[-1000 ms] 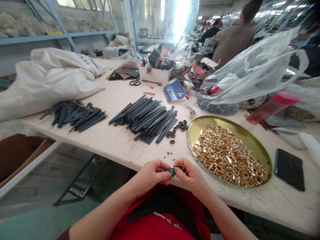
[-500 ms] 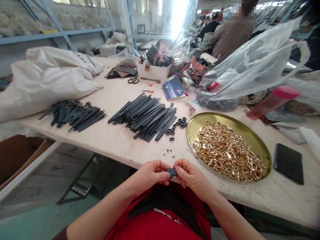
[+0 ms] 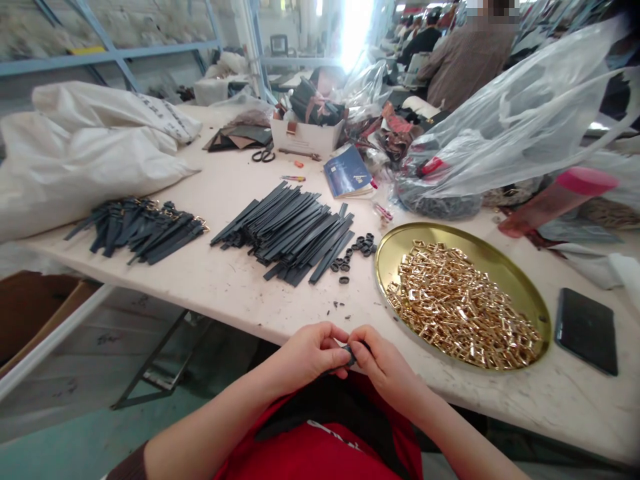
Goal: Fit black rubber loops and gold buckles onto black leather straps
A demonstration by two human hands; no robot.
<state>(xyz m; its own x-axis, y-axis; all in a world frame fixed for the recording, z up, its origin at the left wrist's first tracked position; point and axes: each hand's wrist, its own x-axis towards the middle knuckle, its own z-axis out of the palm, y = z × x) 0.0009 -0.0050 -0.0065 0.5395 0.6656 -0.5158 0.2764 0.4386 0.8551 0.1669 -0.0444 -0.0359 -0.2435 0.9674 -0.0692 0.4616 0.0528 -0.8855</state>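
Just in front of the table's near edge, my left hand [image 3: 316, 355] and my right hand [image 3: 384, 363] meet, both closed on a dark leather strap [image 3: 353, 355]. Only a small piece of the strap shows between the thumbs; fingers cover the rest. Beyond them lies a heap of flat dark strips [image 3: 285, 233]. Small dark loops [image 3: 343, 265] are scattered at its right. A round golden tray [image 3: 395, 243] holds a mound of gold buckles [image 3: 463, 303] to the right of my hands. Straps with buckles fitted [image 3: 143, 230] lie bunched at the left.
A black phone [image 3: 587, 330] lies right of the tray, and a pink-capped bottle [image 3: 555, 203] leans behind it. Farther back are a blue booklet [image 3: 349, 172], scissors [image 3: 263, 155] and a white box [image 3: 305, 137]. A white sack [image 3: 95, 153] covers the left corner.
Both hands have turned the strap slightly, and less of it shows between the fingers now. The gold glint by my right fingers is hidden. The view has shifted a little.
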